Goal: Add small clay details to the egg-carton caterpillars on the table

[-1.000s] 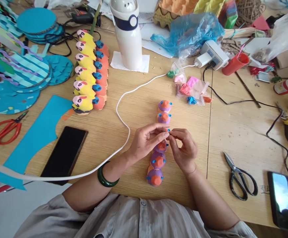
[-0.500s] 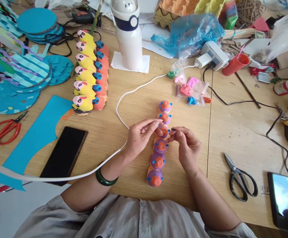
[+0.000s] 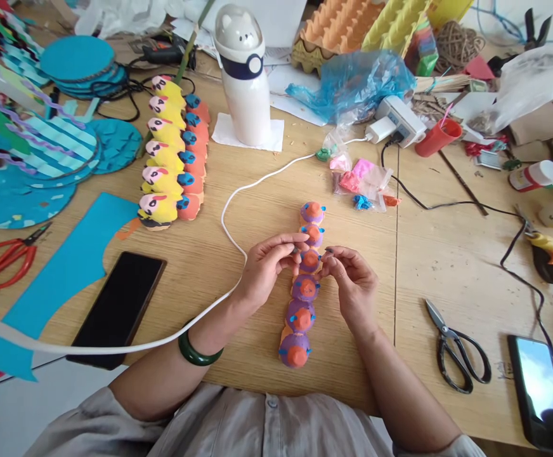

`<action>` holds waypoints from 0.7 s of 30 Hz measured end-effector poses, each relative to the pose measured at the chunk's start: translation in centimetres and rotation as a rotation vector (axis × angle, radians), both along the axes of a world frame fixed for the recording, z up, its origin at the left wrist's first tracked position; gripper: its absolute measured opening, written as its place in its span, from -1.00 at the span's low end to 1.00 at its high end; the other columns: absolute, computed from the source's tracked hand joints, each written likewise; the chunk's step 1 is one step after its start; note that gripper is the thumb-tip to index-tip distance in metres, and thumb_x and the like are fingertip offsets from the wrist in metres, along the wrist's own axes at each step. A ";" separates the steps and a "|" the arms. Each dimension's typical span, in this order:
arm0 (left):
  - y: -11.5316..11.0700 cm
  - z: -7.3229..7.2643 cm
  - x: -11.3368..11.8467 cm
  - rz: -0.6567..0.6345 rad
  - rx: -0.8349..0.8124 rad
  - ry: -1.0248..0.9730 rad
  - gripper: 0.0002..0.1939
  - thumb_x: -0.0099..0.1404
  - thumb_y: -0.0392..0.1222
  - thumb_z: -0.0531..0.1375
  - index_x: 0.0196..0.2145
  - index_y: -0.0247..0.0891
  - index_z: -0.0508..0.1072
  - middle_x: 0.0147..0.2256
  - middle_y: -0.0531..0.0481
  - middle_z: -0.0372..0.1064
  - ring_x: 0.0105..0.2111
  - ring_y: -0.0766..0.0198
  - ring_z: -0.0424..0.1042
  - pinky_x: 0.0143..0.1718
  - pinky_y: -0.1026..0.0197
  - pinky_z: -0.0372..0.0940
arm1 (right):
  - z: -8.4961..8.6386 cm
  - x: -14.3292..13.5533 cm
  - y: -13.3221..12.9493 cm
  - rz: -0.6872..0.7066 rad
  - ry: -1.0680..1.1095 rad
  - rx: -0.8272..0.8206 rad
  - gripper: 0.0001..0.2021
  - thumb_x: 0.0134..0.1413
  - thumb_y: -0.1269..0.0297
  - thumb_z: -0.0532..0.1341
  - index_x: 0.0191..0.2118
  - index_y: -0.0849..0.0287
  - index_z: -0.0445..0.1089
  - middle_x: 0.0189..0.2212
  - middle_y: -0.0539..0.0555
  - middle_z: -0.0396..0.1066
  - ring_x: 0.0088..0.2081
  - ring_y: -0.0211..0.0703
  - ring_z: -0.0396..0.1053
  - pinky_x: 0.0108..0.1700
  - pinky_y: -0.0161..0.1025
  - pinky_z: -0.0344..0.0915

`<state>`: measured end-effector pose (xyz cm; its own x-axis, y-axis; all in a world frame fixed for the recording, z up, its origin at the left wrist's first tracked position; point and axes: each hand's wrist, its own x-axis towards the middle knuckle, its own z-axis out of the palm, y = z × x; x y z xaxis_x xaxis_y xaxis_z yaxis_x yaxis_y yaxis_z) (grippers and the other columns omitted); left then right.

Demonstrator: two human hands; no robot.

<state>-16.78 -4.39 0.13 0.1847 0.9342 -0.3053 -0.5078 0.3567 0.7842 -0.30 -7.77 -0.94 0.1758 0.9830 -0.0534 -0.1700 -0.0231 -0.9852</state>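
Note:
A strip of purple egg-carton cups (image 3: 300,315) with orange centres and small blue side pieces lies lengthwise in front of me. My left hand (image 3: 269,263) is over its left edge near the third cup, thumb and fingers pinched on a tiny dark piece. On the right side of the same cup, my right hand (image 3: 352,276) pinches another small dark bit between thumb and forefinger. Both pieces are too small to make out well. Behind the strip lie small bags of coloured clay (image 3: 359,178).
Yellow and orange cup strips (image 3: 162,152), a white bottle (image 3: 245,95) and a white cable (image 3: 226,209) lie left and back. A black phone (image 3: 119,304) is by my left forearm; black-handled scissors (image 3: 457,349) and a second phone (image 3: 540,387) are at right.
My hands have drawn slightly apart over the strip, and the dark piece in my left fingers shows more clearly. The whole view has shifted slightly.

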 end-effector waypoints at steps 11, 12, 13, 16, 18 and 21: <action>-0.3 0.1 0.1 -0.043 0.031 -0.052 -0.65 0.26 -0.02 0.37 -0.06 -0.23 0.62 -0.44 0.11 0.30 -0.63 0.54 0.07 -0.69 0.42 0.09 | -0.1 0.3 -0.2 0.004 -0.098 0.007 -0.67 0.25 0.02 0.31 -0.42 0.14 0.45 -0.57 -0.07 0.37 -0.56 -0.30 0.42 -0.48 -0.33 0.38; -0.4 0.0 0.1 -0.049 0.041 -0.042 -0.63 0.28 -0.02 0.36 -0.02 -0.22 0.61 -0.41 0.09 0.36 -0.64 0.55 0.05 -0.71 0.42 0.08 | -0.1 0.3 -0.2 -0.003 -0.090 0.010 -0.69 0.24 0.02 0.32 -0.41 0.14 0.45 -0.56 -0.06 0.39 -0.55 -0.29 0.42 -0.48 -0.33 0.38; -0.5 -0.1 0.1 -0.056 0.050 -0.028 -0.62 0.30 -0.02 0.35 0.02 -0.21 0.60 -0.39 0.08 0.41 -0.66 0.56 0.03 -0.73 0.42 0.06 | -0.1 0.3 -0.2 -0.011 -0.081 0.012 -0.69 0.23 0.02 0.33 -0.40 0.14 0.45 -0.55 -0.06 0.40 -0.55 -0.30 0.42 -0.48 -0.33 0.38; -0.7 -0.3 0.0 -0.080 0.081 0.029 -0.63 0.33 0.00 0.34 0.03 -0.18 0.60 -0.44 0.11 0.40 -0.68 0.57 0.01 -0.74 0.42 0.04 | -0.1 0.3 -0.3 -0.013 -0.055 0.021 -0.68 0.27 0.04 0.30 -0.41 0.15 0.47 -0.56 -0.07 0.36 -0.58 -0.32 0.35 -0.50 -0.33 0.37; -0.9 -0.2 0.0 -0.086 0.118 0.104 -0.69 0.33 0.01 0.34 -0.05 -0.19 0.64 -0.49 0.14 0.34 -0.67 0.56 0.06 -0.70 0.42 0.05 | 0.1 0.3 -0.3 0.004 -0.047 0.026 -0.68 0.29 0.05 0.28 -0.41 0.15 0.49 -0.60 -0.08 0.31 -0.59 -0.33 0.29 -0.52 -0.34 0.35; -1.3 0.2 0.1 -0.104 0.229 0.247 -0.74 0.34 -0.01 0.34 -0.10 -0.18 0.67 -0.40 0.06 0.46 -0.62 0.52 0.19 -0.63 0.38 0.14 | 0.4 0.3 -0.5 0.030 -0.084 0.034 -0.67 0.31 0.05 0.26 -0.41 0.15 0.48 -0.61 -0.08 0.29 -0.59 -0.33 0.25 -0.53 -0.34 0.30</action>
